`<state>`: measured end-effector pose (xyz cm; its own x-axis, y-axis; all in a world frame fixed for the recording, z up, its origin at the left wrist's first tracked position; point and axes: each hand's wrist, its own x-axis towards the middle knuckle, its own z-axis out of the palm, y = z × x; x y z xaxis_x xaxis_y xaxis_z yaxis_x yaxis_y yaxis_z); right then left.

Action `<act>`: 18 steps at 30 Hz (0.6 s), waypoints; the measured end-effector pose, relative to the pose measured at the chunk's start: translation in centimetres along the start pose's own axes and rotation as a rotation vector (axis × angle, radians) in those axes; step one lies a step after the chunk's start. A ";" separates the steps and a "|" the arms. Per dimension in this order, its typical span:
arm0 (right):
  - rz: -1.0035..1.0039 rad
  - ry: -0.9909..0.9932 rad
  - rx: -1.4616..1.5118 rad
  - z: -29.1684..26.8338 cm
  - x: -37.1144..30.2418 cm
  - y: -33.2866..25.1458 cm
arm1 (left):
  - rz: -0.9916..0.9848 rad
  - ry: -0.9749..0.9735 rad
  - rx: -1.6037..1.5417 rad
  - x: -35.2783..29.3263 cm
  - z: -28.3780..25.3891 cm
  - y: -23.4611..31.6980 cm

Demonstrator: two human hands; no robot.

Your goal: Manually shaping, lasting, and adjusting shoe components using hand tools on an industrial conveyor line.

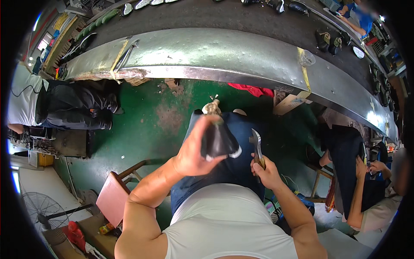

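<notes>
My left hand (192,149) is closed around a shoe (220,140), held up over my lap. Its near end is black with white bits along the lower edge. A tan patterned part (211,108) with loose lace-like ends shows at the far end, beyond my fingers. To the right, my right hand (265,172) grips a hammer (258,146) by its yellowish handle, the curved metal head pointing away from me. Hammer and shoe are apart. Beneath both lie my dark blue trousers (241,131).
Ahead runs a metal-edged conveyor (181,49) bearing several shoes (330,42). A pincer-like metal tool (126,54) rests on its edge. People sit or stand at left (28,99), right (375,185) and far right. A pink-backed chair (112,198) and a fan (41,211) are at lower left.
</notes>
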<state>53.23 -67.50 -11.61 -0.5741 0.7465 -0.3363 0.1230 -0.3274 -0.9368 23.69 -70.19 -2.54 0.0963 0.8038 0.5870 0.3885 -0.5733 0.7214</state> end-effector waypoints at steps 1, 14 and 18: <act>0.003 0.003 0.008 0.0 -0.2 -0.3 | -0.117 0.095 -0.096 -0.6 0.7 -0.6; -0.258 0.138 -0.538 0.1 -0.9 -3.4 | -0.340 0.091 -0.310 -4.7 4.2 -2.2; -0.374 0.083 -0.256 1.9 2.1 -4.2 | -0.196 -0.335 -0.053 -5.1 5.2 -0.5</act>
<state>49.97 -65.71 -8.20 -0.5513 0.8337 0.0324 0.1219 0.1189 -0.9854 27.77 -73.17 -7.84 0.3223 0.9012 0.2897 0.3822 -0.4038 0.8312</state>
